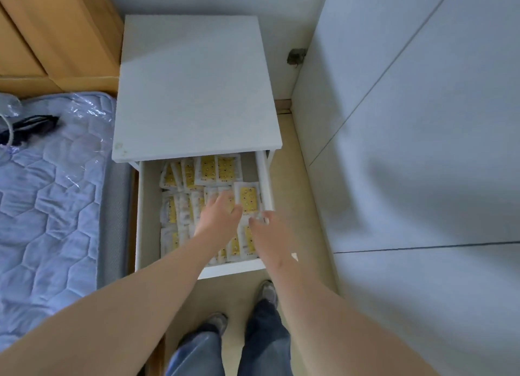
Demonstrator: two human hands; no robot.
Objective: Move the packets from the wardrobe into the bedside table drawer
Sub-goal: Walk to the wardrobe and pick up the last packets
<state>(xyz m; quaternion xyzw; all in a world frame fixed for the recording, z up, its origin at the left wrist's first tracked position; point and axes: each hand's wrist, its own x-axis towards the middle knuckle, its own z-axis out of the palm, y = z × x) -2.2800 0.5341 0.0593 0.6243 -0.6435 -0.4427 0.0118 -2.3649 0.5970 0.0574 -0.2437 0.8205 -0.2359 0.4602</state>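
Reaching over the near wall of the open drawer (139,207), the left hand (218,216) lies on the middle row of packets (249,198), fingers straight and slightly spread. The right hand (270,230) is over the near-right packets; motion blur hides its fingers, so I cannot tell their state. Yellow-and-white packets cover the drawer floor in rows. The bedside table (194,88) stands beyond, with a mattress (50,195) to the left and a wardrobe door (422,122) to the right.

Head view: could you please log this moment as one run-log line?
drawer: pulled out | packets: lying inside | left hand: rests on packets | right hand: over packets, grip blurred
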